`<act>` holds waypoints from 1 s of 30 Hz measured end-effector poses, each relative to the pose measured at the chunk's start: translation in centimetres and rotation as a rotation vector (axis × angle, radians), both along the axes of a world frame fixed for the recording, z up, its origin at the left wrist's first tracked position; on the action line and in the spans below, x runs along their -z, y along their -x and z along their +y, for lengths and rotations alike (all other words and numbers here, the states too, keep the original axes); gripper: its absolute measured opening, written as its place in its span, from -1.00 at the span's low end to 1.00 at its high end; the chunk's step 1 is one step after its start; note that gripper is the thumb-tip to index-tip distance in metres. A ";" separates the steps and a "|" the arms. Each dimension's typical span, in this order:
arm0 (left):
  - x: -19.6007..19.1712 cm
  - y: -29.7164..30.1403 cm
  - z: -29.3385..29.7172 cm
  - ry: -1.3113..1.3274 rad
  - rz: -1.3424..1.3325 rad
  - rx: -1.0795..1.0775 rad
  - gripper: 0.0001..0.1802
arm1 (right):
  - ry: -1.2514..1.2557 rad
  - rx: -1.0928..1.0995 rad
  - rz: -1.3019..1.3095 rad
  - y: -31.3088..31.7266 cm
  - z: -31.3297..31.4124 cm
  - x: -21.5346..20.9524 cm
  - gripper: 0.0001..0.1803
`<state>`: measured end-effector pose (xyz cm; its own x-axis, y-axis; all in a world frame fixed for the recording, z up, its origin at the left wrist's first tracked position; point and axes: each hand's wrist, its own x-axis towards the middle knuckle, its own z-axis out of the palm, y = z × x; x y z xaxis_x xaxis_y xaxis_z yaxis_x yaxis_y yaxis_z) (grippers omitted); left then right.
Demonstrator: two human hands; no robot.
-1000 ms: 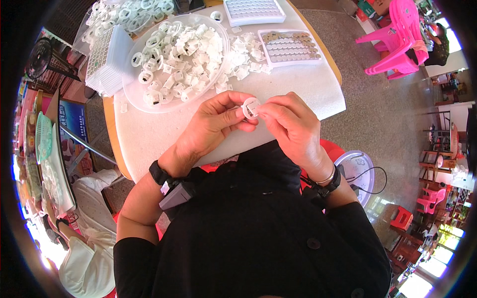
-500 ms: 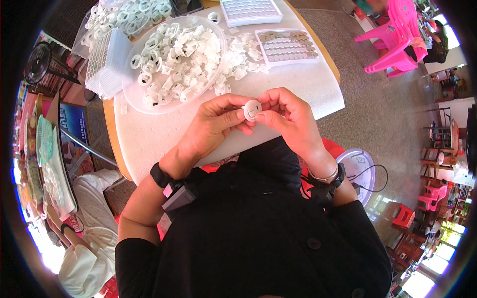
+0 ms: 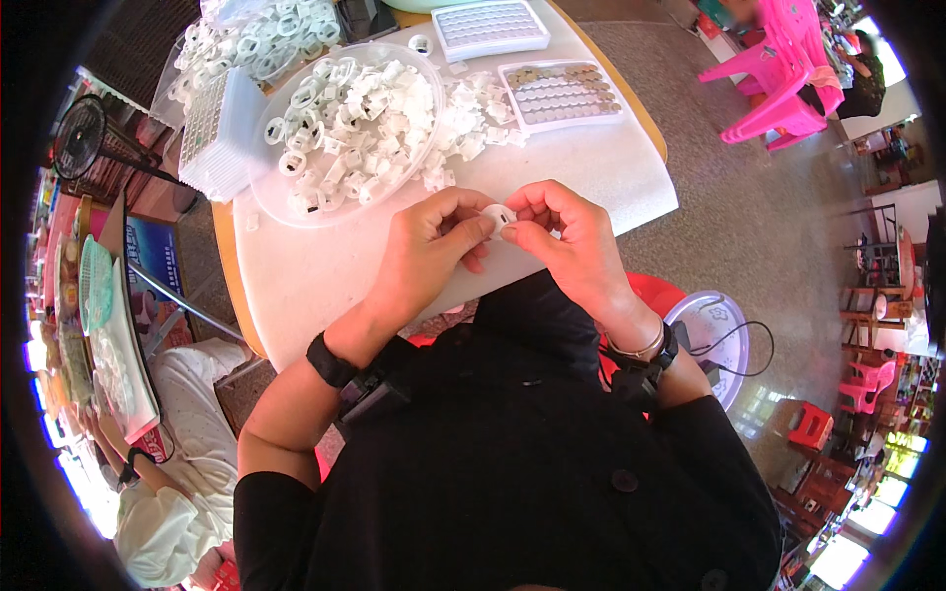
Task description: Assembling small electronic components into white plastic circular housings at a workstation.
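Note:
A small round white plastic part point(image 3: 501, 219) with a dark slot sits between my two hands above the table's near edge. My left hand point(image 3: 426, 244) pinches it from the left with thumb and forefinger. From the right, the thumb and fingers of my right hand point(image 3: 572, 234) close on its rim. Fingers hide part of its edge. Just beyond my hands lies a wide clear round tray point(image 3: 286, 217), heaped with white plastic pieces point(image 3: 379, 128). More loose white pieces point(image 3: 473, 118) spill beside it. To the far right is a white ridged tray point(image 3: 572, 126) bearing several brownish discs.
Stacked white trays point(image 3: 212, 148) stand left of the round tray, and another ridged tray point(image 3: 491, 49) lies at the back. A bag of clear rings point(image 3: 266, 39) is at the far left. A purple basin point(image 3: 714, 345) is on the floor at right. Another person's arm point(image 3: 148, 473) shows at lower left.
The white part has turned slightly between my fingers, its slot now facing differently. Both hands remain on it. The whole view has shifted a little.

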<state>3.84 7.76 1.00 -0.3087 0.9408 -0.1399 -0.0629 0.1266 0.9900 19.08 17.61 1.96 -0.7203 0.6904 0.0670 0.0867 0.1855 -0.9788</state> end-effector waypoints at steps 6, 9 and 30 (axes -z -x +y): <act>-0.3 0.3 0.1 0.026 0.111 0.007 -0.86 | 0.068 -0.069 -0.141 -0.1 0.5 -0.4 -0.87; -0.3 0.1 0.3 0.084 0.164 0.051 -0.86 | -0.009 -0.086 -0.225 0.3 1.1 0.6 -0.88; -0.3 1.7 1.5 0.103 0.272 0.156 -0.85 | 0.084 -0.195 -0.223 0.6 1.9 -0.6 -0.85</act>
